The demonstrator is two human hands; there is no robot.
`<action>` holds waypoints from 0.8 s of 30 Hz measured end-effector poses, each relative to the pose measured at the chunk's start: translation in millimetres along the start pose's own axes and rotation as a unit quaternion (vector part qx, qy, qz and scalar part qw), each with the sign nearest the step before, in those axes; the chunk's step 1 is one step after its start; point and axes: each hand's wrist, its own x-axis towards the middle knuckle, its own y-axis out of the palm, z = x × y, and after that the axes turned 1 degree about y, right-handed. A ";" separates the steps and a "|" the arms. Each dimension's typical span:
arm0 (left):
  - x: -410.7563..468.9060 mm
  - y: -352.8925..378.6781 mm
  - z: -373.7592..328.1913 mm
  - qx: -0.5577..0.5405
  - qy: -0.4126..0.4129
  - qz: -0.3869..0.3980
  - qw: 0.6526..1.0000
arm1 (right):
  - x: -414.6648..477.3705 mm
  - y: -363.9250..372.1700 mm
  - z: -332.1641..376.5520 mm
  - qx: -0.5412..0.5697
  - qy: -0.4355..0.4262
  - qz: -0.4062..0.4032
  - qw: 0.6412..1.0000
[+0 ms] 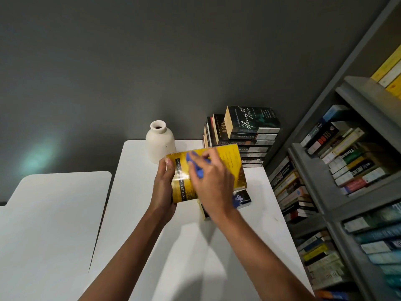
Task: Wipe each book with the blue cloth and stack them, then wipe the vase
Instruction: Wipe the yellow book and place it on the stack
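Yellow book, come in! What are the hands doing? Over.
Left hand grips yellow book. Right hand presses blue cloth on its cover. Vase stands behind; nothing in the way.

The person appears as two arms, bare from the lower edge of the view to the hands. The left forearm [121, 257] and the right forearm [260, 257] are slim and smooth, the wrists uncovered. The left hand [163, 187] has a thumb [168, 170] with a short, trimmed nail [167, 161]. The right hand [211, 183] is slightly blurred, with tendons raised across its back.
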 end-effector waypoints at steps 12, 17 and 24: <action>0.2 3.9 -3.9 -0.004 -0.009 0.008 1.000 | 2.0 1.8 8.1 0.009 -0.014 -0.004 1.000; -5.6 1.7 -6.5 -0.054 -0.087 0.081 0.991 | 7.7 3.7 14.8 0.026 -0.034 -0.001 0.999; -9.8 -13.7 -5.9 -0.053 -0.089 0.122 0.987 | 22.0 -6.0 6.5 0.146 0.061 0.024 0.987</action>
